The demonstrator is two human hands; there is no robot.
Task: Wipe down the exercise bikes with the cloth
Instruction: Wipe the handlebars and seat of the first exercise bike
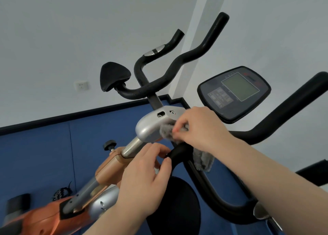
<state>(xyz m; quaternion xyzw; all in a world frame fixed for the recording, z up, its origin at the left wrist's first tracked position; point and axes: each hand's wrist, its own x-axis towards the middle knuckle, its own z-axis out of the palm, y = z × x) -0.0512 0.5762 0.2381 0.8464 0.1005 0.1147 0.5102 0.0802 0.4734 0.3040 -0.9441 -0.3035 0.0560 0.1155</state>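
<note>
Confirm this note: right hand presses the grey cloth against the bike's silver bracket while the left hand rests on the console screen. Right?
Not quite. In the head view the left hand grips the black handlebar, not the console. The right hand does press the grey cloth against the silver bracket.

Two bare forearms enter from the bottom edge, each ending in a bare hand. The left hand (147, 179) and its forearm carry no sleeve, watch, band or glove anywhere in view; the arm is uncovered from the wrist down to the frame edge. The right hand (198, 126) and its forearm are likewise uncovered along their whole visible length, which runs to the lower right corner. No ring shows on any finger that can be seen. The nails that show are short and plain, with no polish to be made out. Nothing else of the person appears in the head view.
</note>
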